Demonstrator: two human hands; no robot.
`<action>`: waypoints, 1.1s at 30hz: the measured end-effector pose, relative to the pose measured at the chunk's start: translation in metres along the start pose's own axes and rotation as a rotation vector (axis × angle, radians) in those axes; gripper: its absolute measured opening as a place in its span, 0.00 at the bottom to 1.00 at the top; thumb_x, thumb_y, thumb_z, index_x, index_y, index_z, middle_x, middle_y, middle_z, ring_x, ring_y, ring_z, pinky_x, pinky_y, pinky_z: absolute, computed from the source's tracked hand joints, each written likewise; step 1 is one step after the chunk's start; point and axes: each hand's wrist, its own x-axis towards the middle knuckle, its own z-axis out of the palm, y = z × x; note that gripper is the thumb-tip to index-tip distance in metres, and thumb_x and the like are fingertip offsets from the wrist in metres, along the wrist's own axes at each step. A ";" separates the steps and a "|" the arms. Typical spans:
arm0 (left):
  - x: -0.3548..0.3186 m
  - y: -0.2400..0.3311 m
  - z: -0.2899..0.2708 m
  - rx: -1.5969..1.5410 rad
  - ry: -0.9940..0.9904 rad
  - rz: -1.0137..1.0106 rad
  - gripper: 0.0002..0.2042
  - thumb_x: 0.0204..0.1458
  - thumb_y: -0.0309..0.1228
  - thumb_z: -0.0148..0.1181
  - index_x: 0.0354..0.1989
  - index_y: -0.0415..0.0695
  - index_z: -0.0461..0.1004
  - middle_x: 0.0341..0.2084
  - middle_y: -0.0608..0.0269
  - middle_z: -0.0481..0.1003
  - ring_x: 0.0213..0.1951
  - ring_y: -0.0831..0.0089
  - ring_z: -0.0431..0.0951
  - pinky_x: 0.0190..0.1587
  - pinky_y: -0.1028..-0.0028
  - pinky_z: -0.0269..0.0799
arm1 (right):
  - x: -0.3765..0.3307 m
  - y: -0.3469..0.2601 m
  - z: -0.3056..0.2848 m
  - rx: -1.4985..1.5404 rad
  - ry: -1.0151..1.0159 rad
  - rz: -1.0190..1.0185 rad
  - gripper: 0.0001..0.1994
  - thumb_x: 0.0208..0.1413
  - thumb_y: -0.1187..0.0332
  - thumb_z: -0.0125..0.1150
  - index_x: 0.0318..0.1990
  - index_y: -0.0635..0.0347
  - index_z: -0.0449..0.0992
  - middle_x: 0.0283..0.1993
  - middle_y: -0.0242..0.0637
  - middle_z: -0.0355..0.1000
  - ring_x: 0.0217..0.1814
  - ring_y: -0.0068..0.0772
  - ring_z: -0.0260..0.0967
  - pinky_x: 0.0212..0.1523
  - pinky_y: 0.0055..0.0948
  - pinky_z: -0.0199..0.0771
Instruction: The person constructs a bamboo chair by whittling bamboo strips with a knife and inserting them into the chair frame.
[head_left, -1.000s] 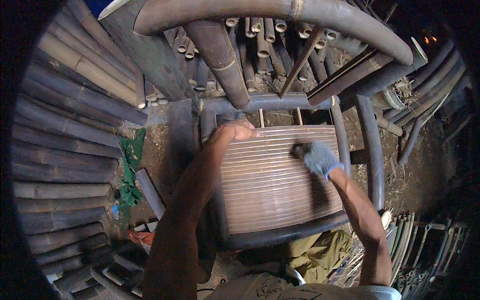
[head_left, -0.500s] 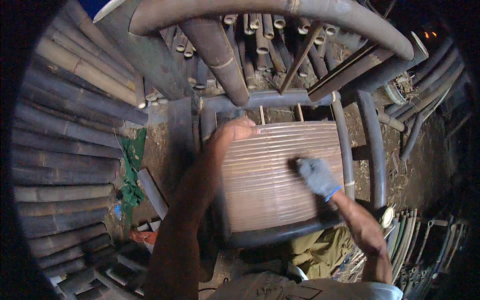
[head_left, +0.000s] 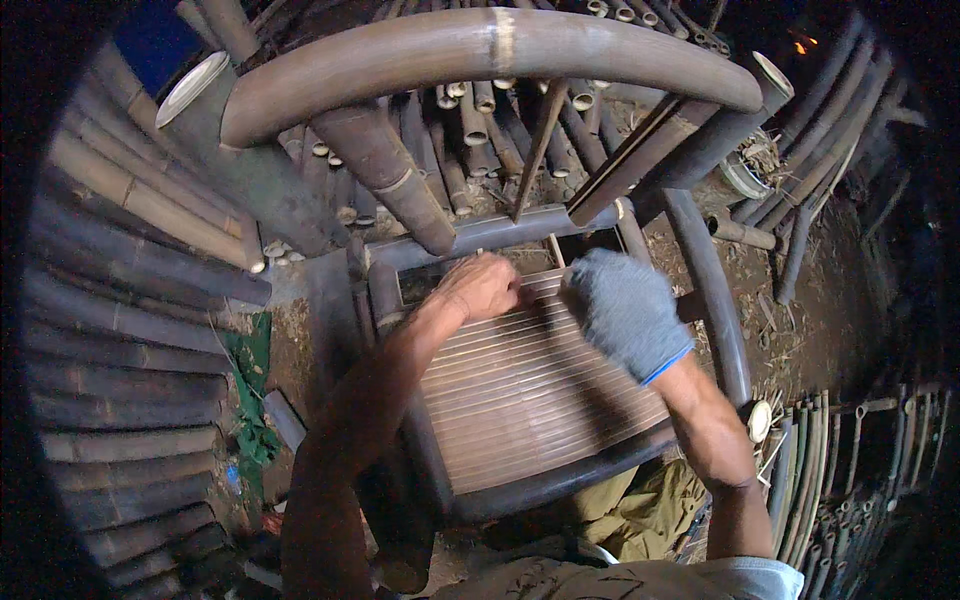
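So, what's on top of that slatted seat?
Over the far part of the seat are the bare left hand and the gloved right hand. They cover what's directly beneath, so I can't tell whether either holds anything.

Chair (head_left: 560,486), one: dark bamboo frame, stout rounded rails, curved top bar above an upright back. Carries a slatted seat (head_left: 500,420) of narrow brown strips laid side to side, set within the side rails; a gap runs between it and the back rail (head_left: 505,232), with a pale stick (head_left: 556,250) showing in the gap.

Floor (head_left: 765,345), one: bare brown earth (rather littered to the right, with dry straw-like bits). Carries the chair; at the left, a crumpled green cloth (head_left: 256,430), a short grey pole (head_left: 286,418) just beside it, and a pile of dark poles (head_left: 125,410); at the right, a short bamboo piece (head_left: 740,233).
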 end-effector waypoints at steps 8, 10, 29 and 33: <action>0.022 -0.039 0.020 -0.118 -0.058 -0.563 0.15 0.51 0.29 0.52 0.41 0.37 0.81 0.45 0.38 0.77 0.50 0.46 0.78 0.53 0.56 0.72 | 0.083 0.060 0.077 -0.057 0.224 0.195 0.10 0.54 0.64 0.57 0.29 0.57 0.82 0.29 0.48 0.78 0.35 0.50 0.77 0.37 0.45 0.78; 0.039 -0.067 0.049 -0.157 -0.071 -0.531 0.15 0.49 0.28 0.51 0.41 0.36 0.81 0.45 0.37 0.77 0.50 0.45 0.78 0.54 0.56 0.72 | 0.094 0.044 0.140 -0.216 0.111 0.124 0.10 0.53 0.67 0.54 0.29 0.57 0.82 0.32 0.45 0.79 0.36 0.49 0.79 0.36 0.44 0.79; 0.050 -0.101 0.100 -0.395 0.320 -0.294 0.14 0.44 0.35 0.58 0.31 0.36 0.81 0.38 0.44 0.79 0.42 0.48 0.80 0.50 0.59 0.74 | 0.157 0.060 0.242 0.011 -0.428 -0.679 0.10 0.52 0.70 0.53 0.36 0.66 0.78 0.39 0.54 0.76 0.40 0.54 0.74 0.39 0.43 0.75; 0.045 -0.088 0.074 -0.218 0.038 -0.434 0.14 0.47 0.33 0.57 0.36 0.36 0.81 0.42 0.44 0.78 0.45 0.46 0.79 0.52 0.59 0.72 | 0.151 0.053 0.237 0.023 -0.364 -0.639 0.08 0.50 0.71 0.55 0.34 0.64 0.79 0.39 0.52 0.77 0.41 0.55 0.75 0.41 0.43 0.76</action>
